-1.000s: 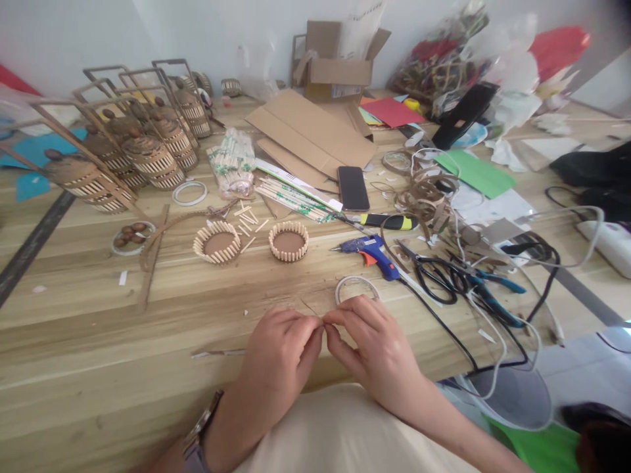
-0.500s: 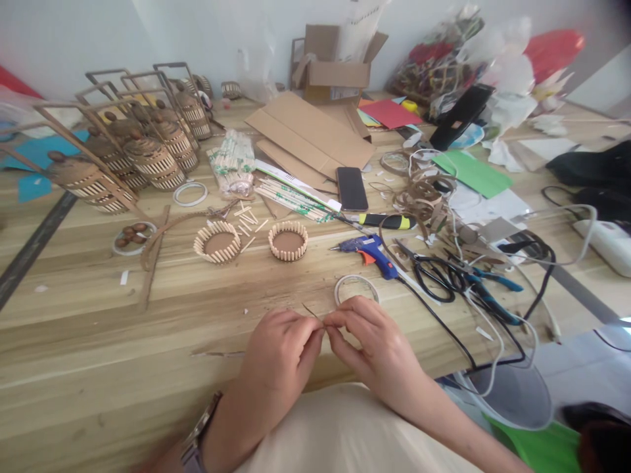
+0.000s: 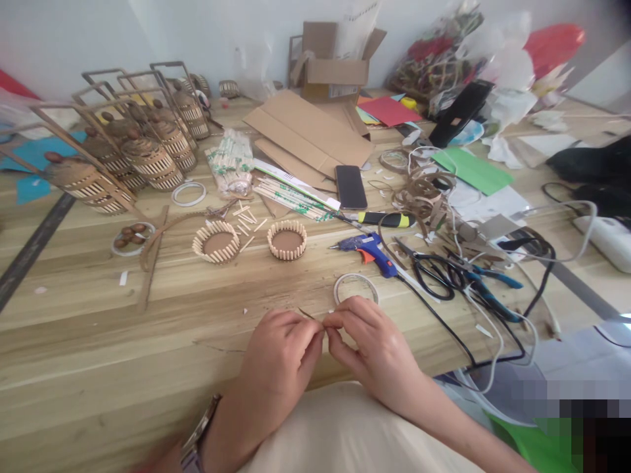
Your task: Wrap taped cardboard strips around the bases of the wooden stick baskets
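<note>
My left hand (image 3: 280, 358) and my right hand (image 3: 374, 348) meet fingertip to fingertip near the front edge of the wooden table (image 3: 98, 368). Both pinch a thin brown strip (image 3: 306, 314) whose short end sticks up and to the left between them. A white tape ring (image 3: 355, 287) lies just beyond my right hand. Further back stand two small round baskets with stick walls (image 3: 215, 241) (image 3: 287, 239). A blue glue gun (image 3: 367, 249) lies to the right of them.
Black scissors (image 3: 434, 272) and blue pliers (image 3: 488, 289) lie among cables on the right. A phone (image 3: 350, 187), flat cardboard (image 3: 308, 135) and packed sticks (image 3: 231, 161) sit behind. Finished woven lanterns (image 3: 148, 157) crowd the back left. A wood strip (image 3: 152, 259) lies on the left.
The hands stay pinched together in the same spot. The strip's free end has tilted slightly. The thin strip lying left of my left hand has shifted a little.
</note>
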{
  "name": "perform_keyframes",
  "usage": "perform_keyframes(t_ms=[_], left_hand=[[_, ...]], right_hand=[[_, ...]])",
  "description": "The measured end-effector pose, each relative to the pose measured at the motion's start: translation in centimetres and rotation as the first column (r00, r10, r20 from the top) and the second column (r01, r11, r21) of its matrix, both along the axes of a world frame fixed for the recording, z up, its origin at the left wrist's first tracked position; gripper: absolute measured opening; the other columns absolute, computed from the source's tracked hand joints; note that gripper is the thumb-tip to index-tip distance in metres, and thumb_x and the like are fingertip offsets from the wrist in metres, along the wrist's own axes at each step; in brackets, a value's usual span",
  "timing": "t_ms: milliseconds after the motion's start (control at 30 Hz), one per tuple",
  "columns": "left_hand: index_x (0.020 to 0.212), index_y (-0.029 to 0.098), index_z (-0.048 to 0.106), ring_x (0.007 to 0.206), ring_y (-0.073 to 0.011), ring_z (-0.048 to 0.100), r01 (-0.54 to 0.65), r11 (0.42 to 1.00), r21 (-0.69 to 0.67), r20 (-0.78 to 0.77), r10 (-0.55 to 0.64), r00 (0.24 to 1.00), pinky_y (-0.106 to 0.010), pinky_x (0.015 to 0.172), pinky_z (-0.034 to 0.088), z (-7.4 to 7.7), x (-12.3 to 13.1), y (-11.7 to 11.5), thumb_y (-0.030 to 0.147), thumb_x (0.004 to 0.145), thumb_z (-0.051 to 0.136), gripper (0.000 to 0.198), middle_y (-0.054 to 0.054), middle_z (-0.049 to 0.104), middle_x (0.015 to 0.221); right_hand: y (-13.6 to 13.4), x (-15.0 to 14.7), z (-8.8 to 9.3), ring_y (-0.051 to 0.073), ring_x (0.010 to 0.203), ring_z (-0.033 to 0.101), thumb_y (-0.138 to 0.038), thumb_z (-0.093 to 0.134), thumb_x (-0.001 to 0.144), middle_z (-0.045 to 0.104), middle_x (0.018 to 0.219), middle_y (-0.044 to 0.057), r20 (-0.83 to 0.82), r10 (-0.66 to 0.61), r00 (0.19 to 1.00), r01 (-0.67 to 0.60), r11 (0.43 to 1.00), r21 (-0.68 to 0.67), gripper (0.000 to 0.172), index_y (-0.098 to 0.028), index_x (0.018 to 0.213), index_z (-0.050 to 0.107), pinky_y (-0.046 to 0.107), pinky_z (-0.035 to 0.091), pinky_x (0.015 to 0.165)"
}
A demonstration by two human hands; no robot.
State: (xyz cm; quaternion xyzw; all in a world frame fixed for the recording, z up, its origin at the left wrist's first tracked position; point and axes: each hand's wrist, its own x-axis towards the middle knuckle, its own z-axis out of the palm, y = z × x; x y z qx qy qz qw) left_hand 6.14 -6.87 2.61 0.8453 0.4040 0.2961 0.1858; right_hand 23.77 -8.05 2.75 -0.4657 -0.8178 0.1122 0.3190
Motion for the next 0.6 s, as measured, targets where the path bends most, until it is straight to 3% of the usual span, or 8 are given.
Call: perform_keyframes(t_ms=[300,433,500,600], left_hand=[[0.079,0.018,0.063,0.061,-0.0164,0.063,-0.003,1.0,-0.025,0.023,0.004,1.0,-0.028,0.06,0.047,0.1,-0.1,-0.1,0.011,0.094,0.046,0.023,0.0,0.067,0.065],[0.079,0.019,0.062,0.06,-0.0158,0.063,-0.012,1.0,-0.02,0.004,0.012,1.0,-0.027,0.06,0.047,0.3,-0.2,0.0,0.012,0.094,0.046,0.024,0.001,0.067,0.064],[0.079,0.02,0.061,0.06,-0.0155,0.064,-0.014,1.0,-0.019,0.011,0.014,1.0,-0.027,0.06,0.047,0.4,-0.4,0.0,0.012,0.094,0.046,0.023,0.002,0.068,0.065],[0.079,0.022,0.06,0.059,-0.0152,0.064,-0.02,1.0,-0.024,0.04,0.021,0.999,-0.026,0.06,0.047,0.1,-0.6,0.0,0.014,0.094,0.047,0.021,0.003,0.067,0.064]], right_hand=[[0.3,0.1,-0.5,0.012,0.064,0.056,-0.005,0.05,0.083,0.056,0.07,-0.001,-0.265,-0.026,0.964,-0.02,0.985,-0.171,0.02,-0.021,0.078,0.06,0.023,0.047,0.058],[1.2,1.6,-1.2,0.013,0.062,0.056,-0.013,0.051,0.081,0.058,0.066,-0.001,-0.253,-0.18,0.951,0.126,0.969,-0.215,0.015,-0.022,0.072,0.059,0.024,0.046,0.058],[2.1,3.8,-2.0,0.014,0.06,0.056,-0.023,0.052,0.08,0.061,0.065,-0.001,-0.211,-0.386,0.898,0.328,0.907,-0.263,0.013,-0.022,0.07,0.06,0.025,0.046,0.058],[3.3,8.9,-3.1,0.015,0.055,0.055,-0.034,0.05,0.081,0.063,0.062,0.0,-0.143,-0.684,0.715,0.637,0.722,-0.269,0.018,-0.021,0.076,0.061,0.027,0.043,0.053]])
